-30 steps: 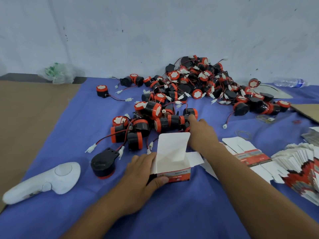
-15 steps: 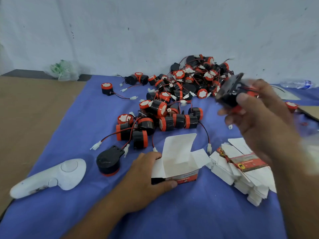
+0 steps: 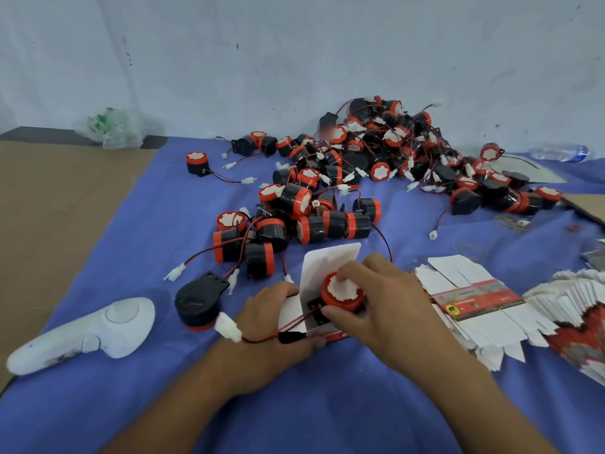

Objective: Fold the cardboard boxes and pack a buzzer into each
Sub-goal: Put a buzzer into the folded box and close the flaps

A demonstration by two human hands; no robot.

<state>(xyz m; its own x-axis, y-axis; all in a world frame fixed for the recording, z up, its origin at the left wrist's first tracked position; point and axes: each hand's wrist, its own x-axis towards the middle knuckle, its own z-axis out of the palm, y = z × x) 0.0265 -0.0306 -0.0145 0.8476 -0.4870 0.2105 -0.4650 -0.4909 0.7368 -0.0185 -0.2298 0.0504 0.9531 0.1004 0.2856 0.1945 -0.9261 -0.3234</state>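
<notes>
Blue cloth [image 3: 157,231] covers the work surface, with brown board [image 3: 49,208] along its left edge and a pale scuffed wall [image 3: 294,60] behind. Left hand [image 3: 271,332] grips the open box [image 3: 327,262] near the cloth's front, fingers curled round its left side. Right hand [image 3: 389,312] curls thumb and fingers round a red-capped buzzer [image 3: 342,294] at the box mouth; buzzer pile [image 3: 376,158] lies beyond, flat boxes [image 3: 474,296] just right.

The left hand [image 3: 271,326] and right hand [image 3: 389,309] hid most of the box [image 3: 327,260] and the base of the buzzer [image 3: 342,293]; flat cartons [image 3: 556,309] ran off the right edge, print unreadable
</notes>
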